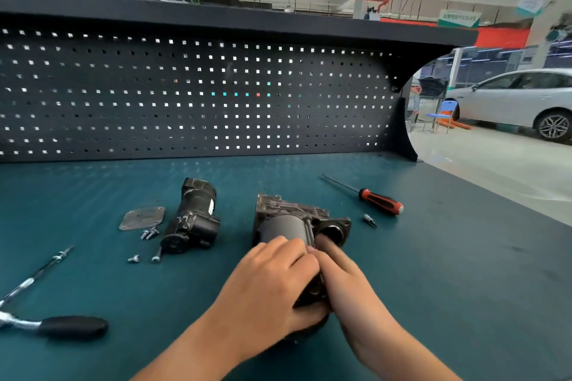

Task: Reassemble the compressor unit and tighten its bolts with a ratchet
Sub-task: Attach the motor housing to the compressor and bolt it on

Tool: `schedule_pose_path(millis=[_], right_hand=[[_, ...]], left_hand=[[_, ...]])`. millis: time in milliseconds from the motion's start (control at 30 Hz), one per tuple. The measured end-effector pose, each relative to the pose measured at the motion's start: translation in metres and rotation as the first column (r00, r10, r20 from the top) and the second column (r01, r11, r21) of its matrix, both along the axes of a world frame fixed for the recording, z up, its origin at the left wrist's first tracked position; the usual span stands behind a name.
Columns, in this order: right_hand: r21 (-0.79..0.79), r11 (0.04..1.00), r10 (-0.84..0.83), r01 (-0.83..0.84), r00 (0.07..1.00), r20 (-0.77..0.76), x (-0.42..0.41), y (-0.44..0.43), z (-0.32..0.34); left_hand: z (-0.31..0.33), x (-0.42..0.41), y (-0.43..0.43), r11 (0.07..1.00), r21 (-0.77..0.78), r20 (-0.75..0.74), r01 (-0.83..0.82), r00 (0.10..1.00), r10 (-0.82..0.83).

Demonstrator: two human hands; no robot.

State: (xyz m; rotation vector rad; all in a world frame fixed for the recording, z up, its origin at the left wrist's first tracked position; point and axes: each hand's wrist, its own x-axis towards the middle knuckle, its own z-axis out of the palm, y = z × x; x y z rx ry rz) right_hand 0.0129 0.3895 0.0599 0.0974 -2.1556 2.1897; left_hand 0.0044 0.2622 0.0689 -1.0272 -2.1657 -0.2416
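Compressor unit on the teal bench top, directly under the fingers of both hands, grey cylinder toward the wrists, ribbed metal head beyond the fingertips.

Far left of the fingers, at the near edge: ratchet with a black handle, lying flat. Long extension bar slanting away from its head end.

Nearer, yet well left of the fingers: flat metal cover plate, with a small cluster of bolts just beside its near corner. Two loose bolts a little closer to the wrist side.

Between those and the fingers: black motor housing, on its side, apart from the compressor unit.

Left hand: fingers curled together over the grey cylinder and the dark near end, clamped on it.

Right hand: fingers stretched forward and held together along the unit's right side, index tip at the round port in the flange. Thumb hidden beneath the left fingers.

Just right of the fingertips: small driver bit. Farther right and beyond: screwdriver with a red-and-black handle, blade pointing left and away.

Beyond all the fingertips: black pegboard along the bench's back.

Far right, past the bench: blue chair and white car.
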Motion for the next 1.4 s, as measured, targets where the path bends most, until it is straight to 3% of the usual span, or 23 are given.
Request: schedule_pose_path(millis=[67,167,333,433,500,567,633,700,767,833,967,1100,1167,1267,1400], right_hand=[[-0.075,0.995,0.073,-0.067,0.995,0.071,0.001,-0.003,-0.006],[-0.083,0.996,0.040,-0.033,0.996,0.080,-0.010,-0.013,-0.006],[-0.043,0.998,-0.044,0.047,0.996,0.076,-0.049,-0.032,0.003],[-0.005,0.998,-0.061,0.062,0.996,0.067,-0.075,-0.044,0.006],[-0.001,0.999,-0.051,0.052,0.996,0.077,-0.085,-0.050,0.004],[-0.010,0.999,-0.033,0.034,0.995,0.092,-0.091,-0.050,-0.001],[-0.002,1.000,-0.021,0.021,0.996,0.085,-0.091,-0.046,-0.005],[0.012,1.000,-0.023,0.022,0.996,0.088,-0.089,-0.041,-0.008],[0.030,0.999,-0.014,0.011,0.994,0.112,-0.088,-0.036,-0.011],[0.025,1.000,-0.003,-0.001,0.987,0.159,-0.088,-0.034,-0.013],[0.055,0.998,-0.028,0.020,0.990,0.140,-0.089,-0.035,-0.014],[0.061,0.998,-0.028,0.021,0.992,0.119,-0.090,-0.033,-0.014],[0.059,0.998,-0.021,0.014,0.992,0.126,-0.090,-0.033,-0.014],[0.061,0.998,-0.024,0.016,0.991,0.130,-0.092,-0.034,-0.014],[0.061,0.998,-0.026,0.018,0.991,0.133,-0.093,-0.034,-0.014]], left_hand=[[-0.005,0.001,-0.001,0.999,0.051,0.048,0.009,0.999,-0.011],[-0.008,-0.003,-0.005,0.995,0.100,0.118,-0.028,0.993,0.016],[-0.003,-0.028,-0.009,0.973,0.128,0.226,-0.194,0.961,0.162],[-0.003,-0.047,-0.026,0.963,0.199,0.337,-0.183,0.935,0.108],[0.001,-0.059,-0.051,0.922,0.330,0.438,-0.203,0.898,0.041],[0.003,-0.070,-0.078,0.827,0.440,0.490,-0.350,0.865,0.105],[0.003,-0.084,-0.095,0.776,0.343,0.637,-0.530,0.738,0.222],[0.002,-0.098,-0.101,0.803,0.198,0.746,-0.561,0.618,0.247],[0.000,-0.109,-0.108,0.783,0.256,0.748,-0.568,0.629,0.212],[-0.003,-0.117,-0.119,0.690,0.331,0.732,-0.643,0.637,0.242],[-0.025,-0.126,-0.122,0.680,0.027,0.737,-0.733,0.474,0.482],[-0.033,-0.135,-0.122,0.724,0.185,0.710,-0.664,0.600,0.368],[-0.034,-0.139,-0.125,0.700,0.298,0.715,-0.649,0.637,0.286],[-0.027,-0.142,-0.133,0.548,0.534,0.716,-0.644,0.689,0.111],[-0.010,-0.135,-0.142,0.174,0.738,0.671,-0.652,0.681,-0.295]])
